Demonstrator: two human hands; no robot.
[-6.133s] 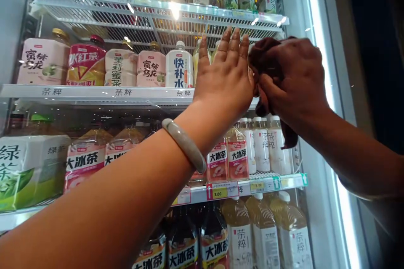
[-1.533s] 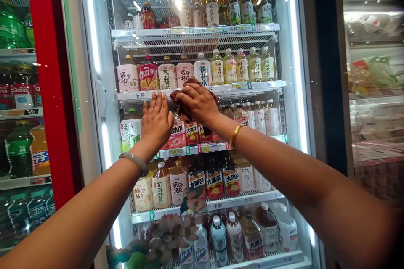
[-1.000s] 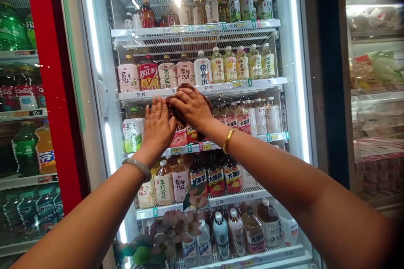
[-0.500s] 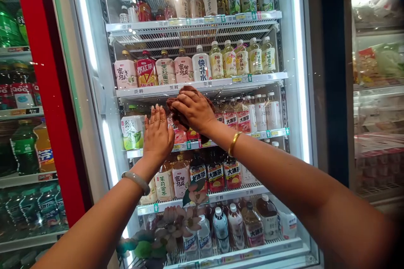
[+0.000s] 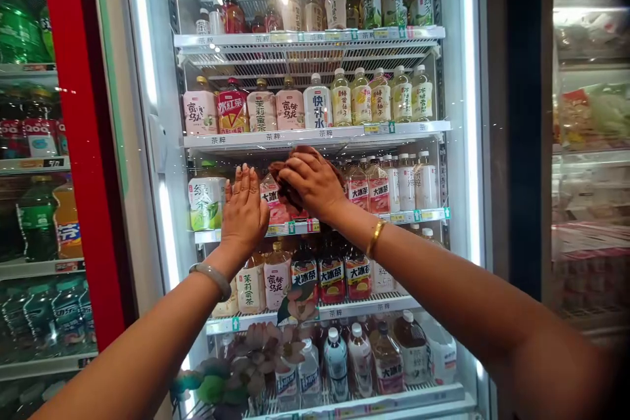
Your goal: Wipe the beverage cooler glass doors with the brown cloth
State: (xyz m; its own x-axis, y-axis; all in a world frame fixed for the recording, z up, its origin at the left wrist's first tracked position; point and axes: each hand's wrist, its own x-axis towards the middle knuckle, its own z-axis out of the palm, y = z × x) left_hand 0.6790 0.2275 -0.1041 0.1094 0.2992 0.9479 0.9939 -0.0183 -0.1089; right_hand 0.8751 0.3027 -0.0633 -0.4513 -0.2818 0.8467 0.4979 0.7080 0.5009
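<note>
My left hand lies flat against the glass door of a lit drinks cooler, its fingers stretched upward and close together, with nothing in it. To its right, my right hand presses a bunched brown cloth to the same glass. The cloth pokes out past the fingertips and above the knuckles; the rest is hidden under the palm. Behind the glass, a large green tea bottle stands left of my left hand, and red-labelled tea bottles stand to the right of the cloth.
Several shelves of bottles fill the cooler. Flower decorations show over the lower part of the door. The door's frame has a handle recess at left. Beyond a red post is another drinks cooler; packaged food sits at right.
My right hand and the cloth have shifted slightly right and down across the glass. My left hand stays nearly in place. The camera view has tilted a little.
</note>
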